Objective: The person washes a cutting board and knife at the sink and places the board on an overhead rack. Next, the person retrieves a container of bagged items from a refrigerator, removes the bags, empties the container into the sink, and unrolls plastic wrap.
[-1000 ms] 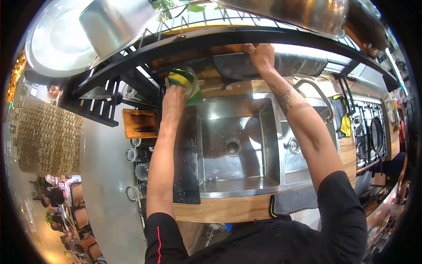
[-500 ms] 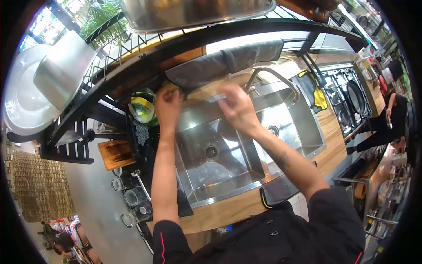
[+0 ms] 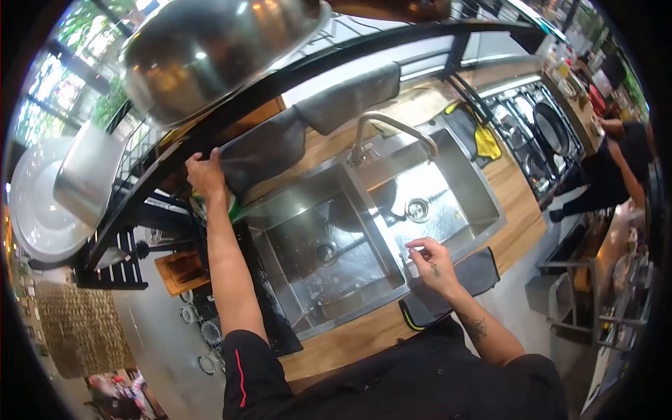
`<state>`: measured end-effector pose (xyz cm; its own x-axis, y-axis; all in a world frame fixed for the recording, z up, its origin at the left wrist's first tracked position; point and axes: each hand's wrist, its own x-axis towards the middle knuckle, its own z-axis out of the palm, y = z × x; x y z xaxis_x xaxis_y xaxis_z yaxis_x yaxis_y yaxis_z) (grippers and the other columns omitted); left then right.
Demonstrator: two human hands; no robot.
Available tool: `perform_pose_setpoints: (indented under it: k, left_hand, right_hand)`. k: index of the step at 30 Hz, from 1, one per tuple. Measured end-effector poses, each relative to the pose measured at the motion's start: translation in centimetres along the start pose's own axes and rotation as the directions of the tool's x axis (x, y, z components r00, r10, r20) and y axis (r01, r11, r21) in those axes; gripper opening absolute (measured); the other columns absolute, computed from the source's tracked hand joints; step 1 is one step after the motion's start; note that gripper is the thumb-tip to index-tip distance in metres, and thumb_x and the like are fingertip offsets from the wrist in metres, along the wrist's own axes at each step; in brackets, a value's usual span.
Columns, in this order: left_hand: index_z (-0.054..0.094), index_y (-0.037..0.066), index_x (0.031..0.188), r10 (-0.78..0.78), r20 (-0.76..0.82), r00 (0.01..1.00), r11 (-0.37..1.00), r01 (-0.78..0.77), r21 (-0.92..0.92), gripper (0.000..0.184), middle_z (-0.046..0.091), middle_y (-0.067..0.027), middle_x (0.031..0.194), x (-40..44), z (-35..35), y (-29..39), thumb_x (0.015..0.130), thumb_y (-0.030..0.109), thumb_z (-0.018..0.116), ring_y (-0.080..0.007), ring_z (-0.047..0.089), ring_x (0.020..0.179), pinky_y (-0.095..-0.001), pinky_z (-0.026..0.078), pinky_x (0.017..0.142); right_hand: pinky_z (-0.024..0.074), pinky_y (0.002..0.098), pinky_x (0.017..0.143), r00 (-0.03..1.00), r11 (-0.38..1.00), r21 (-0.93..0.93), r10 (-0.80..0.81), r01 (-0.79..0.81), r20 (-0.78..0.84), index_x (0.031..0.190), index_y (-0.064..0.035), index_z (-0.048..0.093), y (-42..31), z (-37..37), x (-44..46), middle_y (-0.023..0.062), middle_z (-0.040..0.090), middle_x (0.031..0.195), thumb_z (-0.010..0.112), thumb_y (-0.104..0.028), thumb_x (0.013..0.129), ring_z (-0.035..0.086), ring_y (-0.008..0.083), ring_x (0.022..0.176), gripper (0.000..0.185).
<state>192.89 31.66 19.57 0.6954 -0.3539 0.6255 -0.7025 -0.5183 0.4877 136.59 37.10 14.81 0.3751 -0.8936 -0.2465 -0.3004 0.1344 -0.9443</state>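
Observation:
My left hand reaches up to the black rack, beside the left end of a grey towel. Its thumb and forefinger are apart; I cannot tell whether it touches the rack. Below it a green and yellow item is mostly hidden. My right hand hovers over the front rim of the steel double sink, near the divider, with its fingers pinched. A small pale, see-through piece shows at the fingertips; its kind is unclear. A dark cloth lies under that hand on the counter edge.
A curved tap stands behind the sink. A large metal bowl and white dishes sit on the rack above. To the right are a yellow-black cloth, a hob with a pan, and a person in dark clothes.
My hands were close together above the back of the sink. The left has moved left and up to the rack; the right has come down to the sink's front rim. The view has shifted.

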Motion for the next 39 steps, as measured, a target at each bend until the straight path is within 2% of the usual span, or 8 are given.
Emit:
perform_pose_setpoints:
  k: [11, 19, 22, 28, 32, 34, 36, 39]
  left_hand:
    - [0.073, 0.008, 0.101, 0.338, 0.371, 0.865, 0.939, -0.334, -0.078, 0.026, 0.07, -0.0144, 0.095, 1.5, -3.0, 2.0, 0.088, 0.03, 0.074, -0.0346, 0.067, 0.09, -0.044, 0.05, 0.085]
    - [0.072, 0.004, 0.095, 0.272, 0.552, 0.788, 0.953, -0.3, -0.042, 0.017, 0.069, -0.0158, 0.096, 2.8, -4.0, 4.1, 0.092, 0.02, 0.067, -0.0355, 0.067, 0.092, -0.0422, 0.05, 0.082]
    - [0.073, 0.005, 0.094, 0.251, 0.578, 0.777, 0.955, -0.295, -0.018, 0.018, 0.071, -0.016, 0.097, 3.1, -4.1, 4.3, 0.093, 0.021, 0.066, -0.0329, 0.068, 0.093, -0.0397, 0.051, 0.083]
    - [0.07, 0.0, 0.102, 0.456, 0.013, 0.89, 0.89, -0.455, -0.035, 0.02, 0.069, -0.0195, 0.095, -1.3, -3.2, 5.8, 0.095, 0.018, 0.064, -0.0392, 0.067, 0.09, -0.0446, 0.051, 0.081]
    - [0.066, 0.003, 0.106, 0.031, 0.428, 0.903, 0.784, 0.243, -0.571, 0.017, 0.069, -0.0095, 0.092, -11.5, 2.7, 6.7, 0.099, 0.018, 0.062, -0.0254, 0.068, 0.085, -0.0353, 0.053, 0.072]
    - [0.065, 0.006, 0.106, -0.044, 0.917, 0.397, 0.204, 0.902, -0.381, 0.015, 0.068, -0.0071, 0.091, -18.5, 4.6, 10.7, 0.098, 0.019, 0.063, -0.0167, 0.066, 0.081, -0.0306, 0.053, 0.07]
    - [0.062, 0.004, 0.124, 0.144, 0.984, 0.106, 0.114, 0.986, -0.123, 0.031, 0.067, -0.0085, 0.114, -24.9, 7.9, 12.9, 0.1, 0.023, 0.059, -0.0216, 0.063, 0.108, -0.0354, 0.051, 0.092]
    - [0.062, 0.004, 0.127, 0.609, 0.784, 0.117, -0.01, 0.99, -0.14, 0.033, 0.065, -0.008, 0.123, -28.7, 8.8, 19.7, 0.102, 0.024, 0.053, -0.0224, 0.058, 0.12, -0.0369, 0.047, 0.102]
  right_hand:
    - [0.0545, 0.0317, 0.07, 0.937, 0.934, -0.073, -0.349, 0.349, 0.018, 0.109, -0.002, 0.07, -6.7, 2.6, 6.4, 0.0137, 0.071, 0.097, 0.067, -0.007, 0.09, 0.067, 0.0196, 0.074, 0.019]
    - [0.0488, 0.0447, 0.081, 0.376, 0.216, -0.621, -0.916, 0.754, 0.138, 0.094, -0.015, 0.071, -18.7, 17.3, 29.1, 0.0049, 0.068, 0.098, 0.066, -0.019, 0.087, 0.066, 0.0251, 0.097, 0.009]
    - [0.0467, 0.0558, 0.085, 0.545, 0.097, -0.728, -0.731, 0.679, 0.411, 0.094, -0.0159, 0.072, -19.7, 19.3, 33.7, -0.0001, 0.068, 0.108, 0.06, -0.016, 0.088, 0.065, 0.0218, 0.105, 0.013]
    - [0.0389, 0.0538, 0.091, 0.329, 0.273, -0.638, -0.944, 0.72, -0.033, 0.104, -0.0166, 0.073, -17.4, 18.0, 29.3, 0.0024, 0.064, 0.098, 0.06, -0.013, 0.09, 0.066, 0.0222, 0.096, 0.019]
    - [0.0483, 0.0354, 0.07, 0.706, 0.717, -0.03, -0.693, 0.697, -0.147, 0.112, -0.0104, 0.07, -10.8, 14.7, 18.1, 0.0093, 0.066, 0.087, 0.057, -0.015, 0.099, 0.067, 0.0252, 0.077, 0.02]
    - [0.0505, 0.0355, 0.062, 0.929, 0.922, 0.204, -0.275, 0.328, -0.249, 0.112, -0.0052, 0.069, -3.7, 12.3, 15.6, 0.0112, 0.066, 0.081, 0.053, -0.013, 0.1, 0.064, 0.0225, 0.068, 0.022]
    - [0.0548, 0.0387, 0.076, 0.91, 0.597, 0.756, 0.415, -0.268, -0.005, 0.111, -0.0036, 0.069, 4.3, 8.7, 19.1, 0.0124, 0.068, 0.088, 0.052, -0.013, 0.098, 0.066, 0.0212, 0.078, 0.023]
    - [0.0552, 0.0363, 0.084, 0.941, 0.308, 0.947, 0.338, -0.093, -0.017, 0.109, -0.0066, 0.067, 5.2, 3.9, 21.6, 0.0104, 0.069, 0.097, 0.051, -0.012, 0.097, 0.066, 0.0209, 0.091, 0.021]
